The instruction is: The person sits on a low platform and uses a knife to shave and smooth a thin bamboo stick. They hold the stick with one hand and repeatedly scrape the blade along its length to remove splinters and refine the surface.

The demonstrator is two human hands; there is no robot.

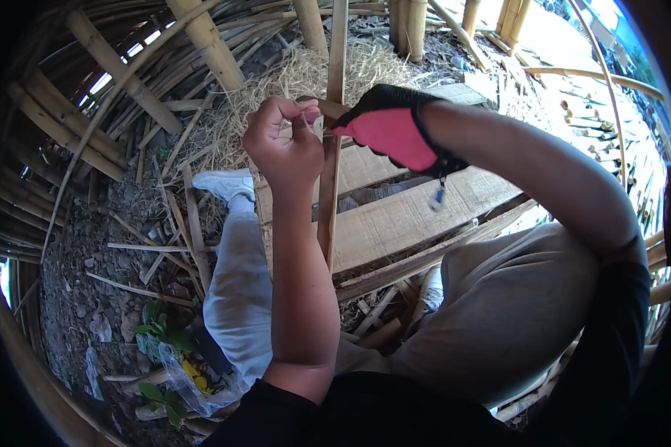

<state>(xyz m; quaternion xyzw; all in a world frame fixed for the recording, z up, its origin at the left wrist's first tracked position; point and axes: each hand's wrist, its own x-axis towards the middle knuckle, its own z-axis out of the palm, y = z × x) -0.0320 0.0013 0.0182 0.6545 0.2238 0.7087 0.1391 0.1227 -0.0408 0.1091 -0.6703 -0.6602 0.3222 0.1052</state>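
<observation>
My left hand is bare and closed, thumb and fingers pinched together in front of me. My right hand wears a pink and black glove and is closed, palm side hidden. Between them stretches a short flat brown piece, one end at the left fingers and the other going into the glove; whether it is a blade or bamboo I cannot tell. It crosses a long split bamboo strip that runs upright past both hands. A small blue-tipped tag dangles by the glove's wrist.
Wooden planks form a low platform before my legs. Bamboo posts and stacked poles rise at the far left. Dry shavings cover the ground beyond. Cut bamboo lies at right; leaves and a clear plastic bag lie lower left.
</observation>
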